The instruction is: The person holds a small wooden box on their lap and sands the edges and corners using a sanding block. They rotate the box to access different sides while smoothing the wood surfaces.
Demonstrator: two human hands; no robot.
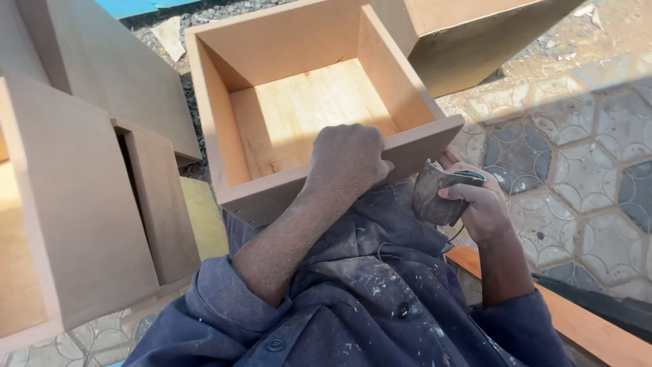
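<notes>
An open wooden drawer box [224, 102] rests against my lap, its pale plywood bottom lit by the sun. My left hand [348, 158] lies over the near front panel of the box, fingers curled on its top edge. To the right of the box corner, my right hand [475, 200] grips a folded piece of grey sandpaper [435, 194], held just below the panel's end. Both forearms are dusty and come out of blue work-coat sleeves.
More wooden boxes and panels [75, 204] stand at the left. Another box [468, 34] lies beyond the drawer at top right. An orange-edged board [591, 333] lies at lower right on patterned paving tiles [577, 156]. Gravel shows at the top.
</notes>
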